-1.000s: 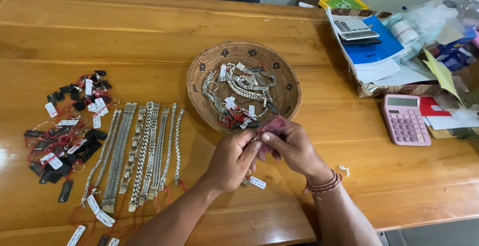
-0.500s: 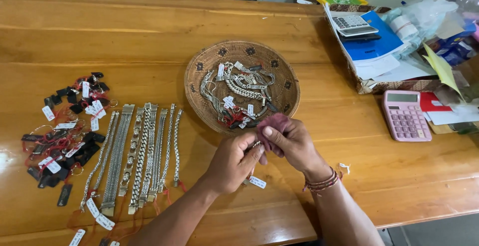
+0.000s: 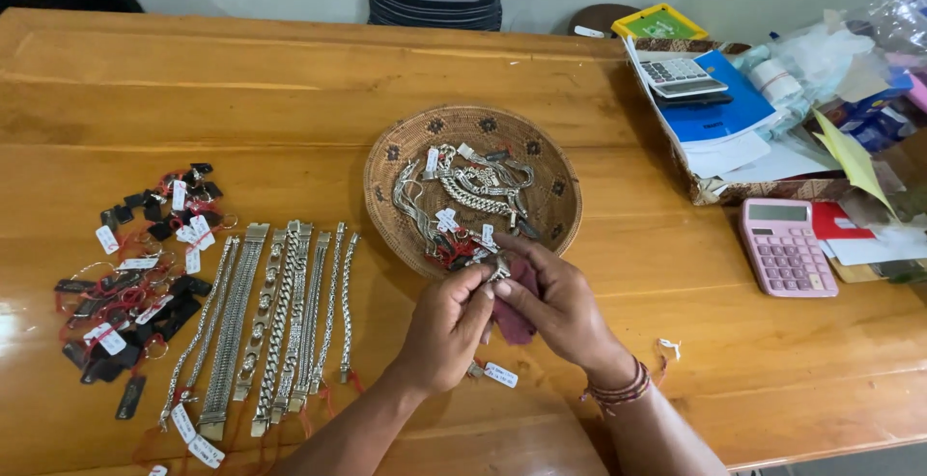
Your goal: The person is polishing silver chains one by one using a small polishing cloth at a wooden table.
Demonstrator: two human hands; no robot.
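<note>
Both hands, left hand and right hand, pinch a silver piece between them.

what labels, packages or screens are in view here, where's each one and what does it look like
Pink calculator: table's right side, grey blank screen.
Grey calculator: in the cluttered box, far right, dark keys.
White tag: small paper slip on the table beneath the hands.
White tags: on the laid-out silver bracelets, left.
Yellow-rimmed green package: table's far edge.
</note>
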